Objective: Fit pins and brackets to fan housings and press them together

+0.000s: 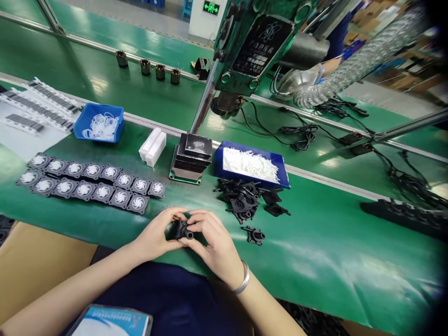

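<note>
Between both hands, low over the near edge of the green bench, is a black plastic pump cover [182, 230] with a short round spout pointing toward me. My left hand [156, 235] grips its left side, fingers curled over the top and thumb below. My right hand [216, 243], with a silver bangle at the wrist, closes on it from the right. A similar single cover [255, 235] lies to the right, in front of a heap of black plastic covers [241, 200]. On the left stand two rows of square black housings [84, 190] with white swirl-shaped wheels inside.
A green press [259, 46] hangs above a black metal block [192, 156]. Beside it are white blocks [153, 147], a blue bin of white rings [99, 108], and a blue tray [285, 175] of thin white pieces. Copper-wound cores [160, 71] and cables [297, 135] lie farther back.
</note>
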Motion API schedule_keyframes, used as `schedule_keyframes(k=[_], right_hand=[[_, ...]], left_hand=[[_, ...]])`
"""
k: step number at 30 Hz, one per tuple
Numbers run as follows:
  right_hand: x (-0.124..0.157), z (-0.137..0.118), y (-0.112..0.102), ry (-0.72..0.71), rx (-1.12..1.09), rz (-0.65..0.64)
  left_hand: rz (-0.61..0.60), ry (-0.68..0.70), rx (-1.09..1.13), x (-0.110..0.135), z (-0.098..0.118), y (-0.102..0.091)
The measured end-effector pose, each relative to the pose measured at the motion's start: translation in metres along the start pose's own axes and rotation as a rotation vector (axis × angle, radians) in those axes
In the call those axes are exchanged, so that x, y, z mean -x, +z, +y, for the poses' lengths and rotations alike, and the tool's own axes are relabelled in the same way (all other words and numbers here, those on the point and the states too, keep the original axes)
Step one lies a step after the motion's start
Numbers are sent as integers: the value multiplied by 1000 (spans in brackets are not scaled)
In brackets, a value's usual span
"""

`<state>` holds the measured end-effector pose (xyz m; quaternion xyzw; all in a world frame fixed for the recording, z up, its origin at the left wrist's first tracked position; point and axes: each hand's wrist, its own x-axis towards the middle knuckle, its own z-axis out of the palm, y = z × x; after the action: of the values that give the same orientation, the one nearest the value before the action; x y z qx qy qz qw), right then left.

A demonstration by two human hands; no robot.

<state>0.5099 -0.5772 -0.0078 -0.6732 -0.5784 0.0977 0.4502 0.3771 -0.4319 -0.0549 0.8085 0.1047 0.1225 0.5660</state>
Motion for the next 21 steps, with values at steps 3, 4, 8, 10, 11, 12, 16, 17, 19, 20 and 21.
schedule_keyframes(k=[3,4,8,10,11,12,16,17,19,20,21], right_hand=[[1,4,2,3,8,-4],[1,4,2,1,10,-8],[2,3,4,30,5,-38],[2,3,4,50,-2,-52],[2,3,4,53,-7,-52],[2,3,5,54,-14,-47],[5,6,9,65,-31,-14],[6,6,10,73,-33,-10],[7,7,11,91,-42,-11],[6,6,10,96,-48,-20],[3,5,6,93,-49,-36]], left_hand=[[5,-6,-4,0,-1,1],[5,-2,-2,0,-2,1],[3,34,-10,1,0,1],[-11,54,-44,0,3,-2],[-23,64,-66,-1,4,-3],[-34,72,-86,-2,6,-4],[-27,54,-101,-3,11,-6],[-19,42,-92,-3,12,-5],[-7,31,-85,-3,15,-4],[-2,39,-89,-3,18,-4],[5,59,-97,-5,22,-6]])
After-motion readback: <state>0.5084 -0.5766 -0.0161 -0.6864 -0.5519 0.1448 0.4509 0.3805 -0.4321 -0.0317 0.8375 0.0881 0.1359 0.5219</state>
